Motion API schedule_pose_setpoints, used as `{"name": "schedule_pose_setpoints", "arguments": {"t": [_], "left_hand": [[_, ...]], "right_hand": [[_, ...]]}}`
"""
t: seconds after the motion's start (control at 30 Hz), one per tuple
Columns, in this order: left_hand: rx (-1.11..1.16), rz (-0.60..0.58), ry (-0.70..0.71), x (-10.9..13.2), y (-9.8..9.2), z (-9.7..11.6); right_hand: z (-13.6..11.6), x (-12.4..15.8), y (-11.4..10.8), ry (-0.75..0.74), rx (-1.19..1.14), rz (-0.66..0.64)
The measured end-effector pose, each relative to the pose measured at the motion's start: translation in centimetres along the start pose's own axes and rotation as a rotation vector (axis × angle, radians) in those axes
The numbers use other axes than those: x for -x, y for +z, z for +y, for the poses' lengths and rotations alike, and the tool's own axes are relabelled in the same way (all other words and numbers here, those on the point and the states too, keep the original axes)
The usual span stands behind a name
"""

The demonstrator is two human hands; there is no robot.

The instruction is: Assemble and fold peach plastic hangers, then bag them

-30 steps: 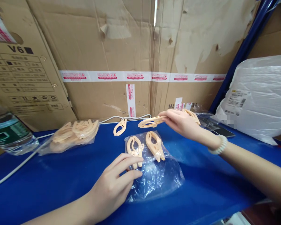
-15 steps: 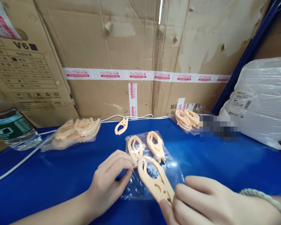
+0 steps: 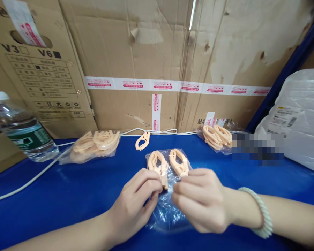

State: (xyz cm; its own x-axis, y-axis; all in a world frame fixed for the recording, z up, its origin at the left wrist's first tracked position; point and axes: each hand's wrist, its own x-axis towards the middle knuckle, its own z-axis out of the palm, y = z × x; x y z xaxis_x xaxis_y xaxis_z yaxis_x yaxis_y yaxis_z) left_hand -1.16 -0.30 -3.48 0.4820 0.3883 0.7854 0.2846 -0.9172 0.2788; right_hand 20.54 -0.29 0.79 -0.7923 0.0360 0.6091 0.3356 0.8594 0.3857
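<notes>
A clear plastic bag (image 3: 170,212) lies on the blue table in front of me. Two groups of beige folding hangers rest in its far part: the left hangers (image 3: 158,164) and the right hangers (image 3: 178,162). My left hand (image 3: 138,195) is closed in a pinch at the lower end of the left hangers, where the bag's edge seems to be. Curled fingers of my right hand (image 3: 201,197) cover the lower end of the right hangers. What these fingertips grip, if anything, is hidden. A pale braided band circles my right wrist.
Bagged hangers (image 3: 96,144) lie at the left, another bagged bunch (image 3: 217,136) at the back right. A single folded hanger (image 3: 142,141) sits by the cardboard (image 3: 133,104). A water bottle (image 3: 28,136), white cable (image 3: 28,184) and white wrapped package (image 3: 300,118) flank the table.
The hanger my right hand held close to me is out of that spot, and the left group looks fuller. My right hand has moved forward to the bag. The view has shifted left.
</notes>
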Motion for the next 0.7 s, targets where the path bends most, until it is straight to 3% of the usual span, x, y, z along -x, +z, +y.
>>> {"name": "schedule_pose_setpoints", "arguments": {"t": [0.03, 0.1, 0.2, 0.33, 0.5, 0.6, 0.7], "left_hand": [[-0.005, -0.021, -0.01, 0.0, 0.1, 0.0], [-0.036, -0.048, -0.032, 0.1, 0.2, -0.1], [-0.095, -0.047, -0.086, 0.1, 0.2, 0.0], [-0.092, -0.076, -0.118, -0.1, 0.1, 0.2], [-0.066, -0.137, -0.074, -0.1, 0.1, 0.1], [-0.018, -0.163, -0.024, 0.0, 0.0, -0.1], [-0.002, -0.196, 0.026, 0.2, -0.2, -0.4]], "right_hand": [[1.1, -0.4, -0.2, 0.059, -0.046, 0.056], [3.8, -1.3, 0.3, 0.209, -0.07, 0.028], [8.5, -3.1, 2.9, 0.412, 0.003, -0.306], [13.3, -5.0, 8.8, 0.326, -0.049, -0.462], [15.4, -6.1, 14.7, 0.259, -0.109, -0.561], [15.6, -6.0, 15.5, 0.259, -0.128, -0.563], [15.6, -5.4, 14.8, 0.249, -0.17, -0.552]]}}
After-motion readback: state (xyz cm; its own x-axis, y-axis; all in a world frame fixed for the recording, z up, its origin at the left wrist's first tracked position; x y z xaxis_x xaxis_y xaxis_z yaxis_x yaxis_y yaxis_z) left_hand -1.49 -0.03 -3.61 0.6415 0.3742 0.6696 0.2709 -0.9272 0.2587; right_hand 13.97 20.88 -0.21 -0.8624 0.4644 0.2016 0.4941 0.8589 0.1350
